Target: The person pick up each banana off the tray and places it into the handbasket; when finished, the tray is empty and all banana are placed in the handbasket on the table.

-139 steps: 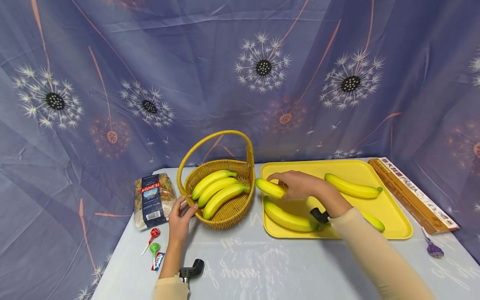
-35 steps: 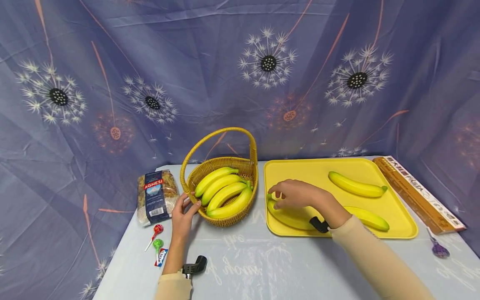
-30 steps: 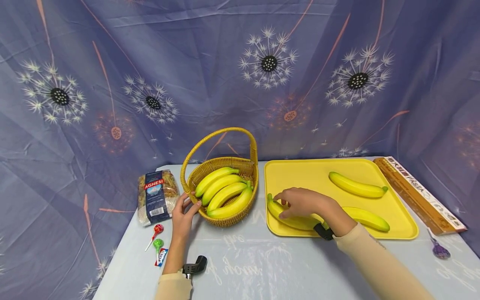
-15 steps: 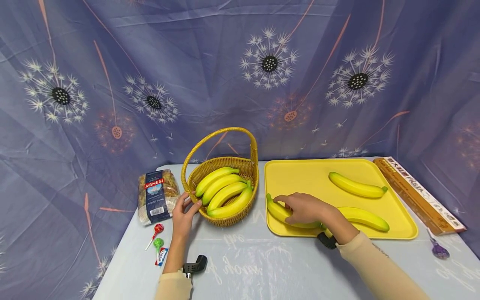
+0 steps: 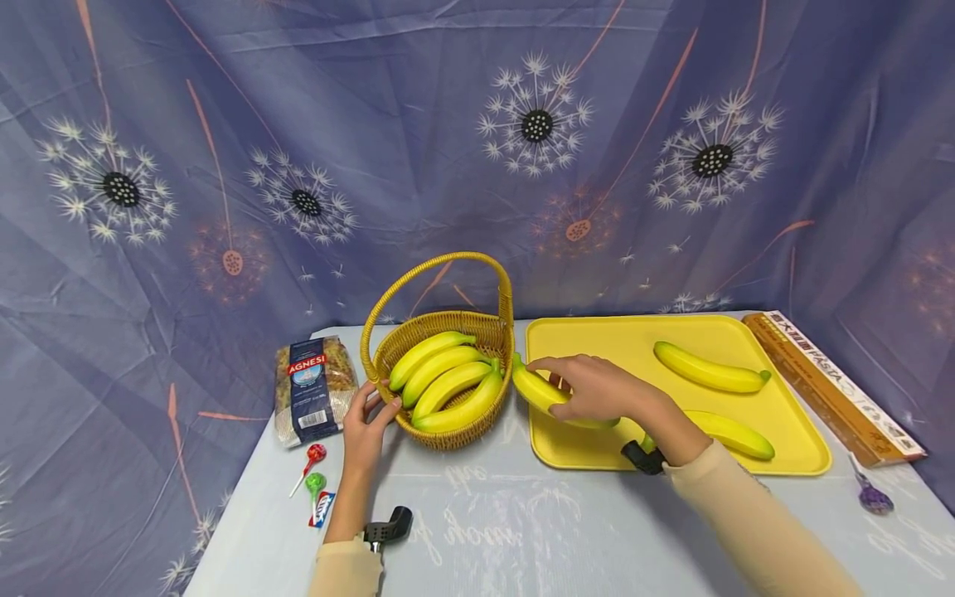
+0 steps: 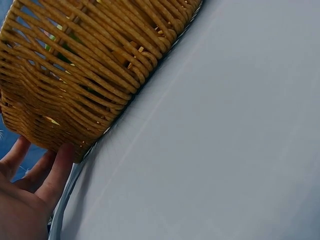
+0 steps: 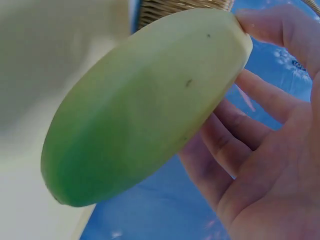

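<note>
My right hand (image 5: pixel 603 388) grips a banana (image 5: pixel 539 390) between thumb and fingers, above the left side of the yellow tray (image 5: pixel 597 340). Its stem end points at the wicker basket (image 5: pixel 440 438). In the right wrist view the banana's green tip (image 7: pixel 85 170) faces the camera, with the thumb at one side and fingers at the other. My left hand (image 5: pixel 366 427) holds the basket's left rim near the handle; the left wrist view has its fingers (image 6: pixel 57 175) against the weave. Several bananas (image 5: pixel 440 377) lie side by side in the basket.
Two more bananas lie on the tray, one at the back (image 5: pixel 712 369) and one in front (image 5: pixel 727 433). A pasta bag (image 5: pixel 309 390), lollipops (image 5: pixel 317 453) and a small wrapped sweet (image 5: pixel 322 509) are at left. At right are a long pasta box (image 5: pixel 836 390) and a purple lollipop (image 5: pixel 875 499).
Another banana has joined those in the basket since the earliest frame. My right hand has since taken hold of the tray's front-left banana and lifted it toward the basket. My left hand stays put.
</note>
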A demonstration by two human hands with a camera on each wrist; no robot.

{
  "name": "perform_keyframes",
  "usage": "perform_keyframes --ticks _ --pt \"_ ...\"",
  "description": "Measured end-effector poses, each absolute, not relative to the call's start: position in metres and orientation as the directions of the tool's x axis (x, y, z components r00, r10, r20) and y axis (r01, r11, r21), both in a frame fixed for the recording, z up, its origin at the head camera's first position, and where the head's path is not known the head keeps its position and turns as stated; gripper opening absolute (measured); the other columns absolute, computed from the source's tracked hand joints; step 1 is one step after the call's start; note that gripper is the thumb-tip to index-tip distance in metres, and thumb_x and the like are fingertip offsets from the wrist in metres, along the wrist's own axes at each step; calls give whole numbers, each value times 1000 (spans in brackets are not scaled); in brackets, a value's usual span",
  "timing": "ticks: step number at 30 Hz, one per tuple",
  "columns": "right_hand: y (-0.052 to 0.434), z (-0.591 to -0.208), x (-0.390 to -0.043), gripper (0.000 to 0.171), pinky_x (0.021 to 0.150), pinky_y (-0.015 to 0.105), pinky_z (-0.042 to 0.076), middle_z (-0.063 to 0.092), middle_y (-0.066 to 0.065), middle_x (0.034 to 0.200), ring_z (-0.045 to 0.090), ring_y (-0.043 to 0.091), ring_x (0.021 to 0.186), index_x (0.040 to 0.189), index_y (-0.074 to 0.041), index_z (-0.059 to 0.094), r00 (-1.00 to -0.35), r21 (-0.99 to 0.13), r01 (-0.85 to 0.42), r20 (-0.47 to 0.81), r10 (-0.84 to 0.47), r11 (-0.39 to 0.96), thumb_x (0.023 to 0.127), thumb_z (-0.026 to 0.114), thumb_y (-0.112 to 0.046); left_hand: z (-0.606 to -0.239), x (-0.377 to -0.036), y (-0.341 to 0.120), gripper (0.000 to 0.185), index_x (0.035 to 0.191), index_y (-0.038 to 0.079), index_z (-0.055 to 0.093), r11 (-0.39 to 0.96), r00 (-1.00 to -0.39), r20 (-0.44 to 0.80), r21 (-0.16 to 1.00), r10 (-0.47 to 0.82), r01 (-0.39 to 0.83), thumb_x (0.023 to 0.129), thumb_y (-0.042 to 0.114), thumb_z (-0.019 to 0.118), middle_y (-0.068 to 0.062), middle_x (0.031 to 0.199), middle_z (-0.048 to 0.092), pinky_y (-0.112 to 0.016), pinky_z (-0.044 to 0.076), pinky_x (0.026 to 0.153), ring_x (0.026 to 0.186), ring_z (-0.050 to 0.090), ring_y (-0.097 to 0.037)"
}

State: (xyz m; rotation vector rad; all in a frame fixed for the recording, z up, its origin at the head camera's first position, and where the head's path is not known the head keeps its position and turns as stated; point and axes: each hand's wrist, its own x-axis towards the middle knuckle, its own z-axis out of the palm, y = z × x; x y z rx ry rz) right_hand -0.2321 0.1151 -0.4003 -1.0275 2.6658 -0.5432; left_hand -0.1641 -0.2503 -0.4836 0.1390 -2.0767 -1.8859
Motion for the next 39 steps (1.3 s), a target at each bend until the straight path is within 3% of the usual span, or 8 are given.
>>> perform_keyframes --ticks 11,18,22,28,32,39 --pt "64 -374 -266 65 70 28 50 63 -8 100 59 7 83 141 -27 47 -663 -523 -642 11 -749 561 81 70 -32 -482 -167 -249 44 127 -6 55 126 -936 202 977 -288 173 88 10 70 -19 139 45 -19 52 82 121 48 -33" --pt "19 -367 -286 63 70 29 51 64 -3 103 59 11 85 141 -26 46 -650 -568 -604 -56 -758 559 83 69 -32 -483 -166 -248 43 126 -8 54 105 -934 203 978 -292 180 88 8 69 -23 137 46 -19 53 79 122 48 -37" --pt "-8 -368 -295 63 72 29 52 63 -1 109 58 11 92 142 -25 47 -674 -583 -569 -73 -735 580 83 69 -32 -483 -167 -250 43 125 -8 54 91 -931 216 976 -294 198 88 6 69 -24 138 44 -21 55 77 123 46 -41" --pt "-42 -375 -298 67 73 29 52 61 1 116 58 11 93 143 -19 45 -726 -645 -490 -70 -684 587 83 70 -34 -484 -167 -251 44 127 -7 54 81 -935 198 980 -293 182 88 9 70 -22 140 42 -22 55 75 122 47 -38" --pt "-62 -383 -294 69 74 31 51 61 2 119 60 14 87 144 -15 44 -751 -678 -420 -114 -651 603 83 70 -34 -483 -166 -251 45 127 -7 54 74 -936 191 981 -295 177 88 9 69 -21 140 42 -22 55 75 122 46 -37" --pt "-88 -399 -285 67 81 34 48 50 6 138 53 20 109 143 -18 47 -780 -633 -353 -207 -590 689 83 68 -39 -486 -165 -249 45 127 -7 53 61 -943 175 984 -283 165 88 9 70 -20 140 42 -23 55 79 123 46 -35"
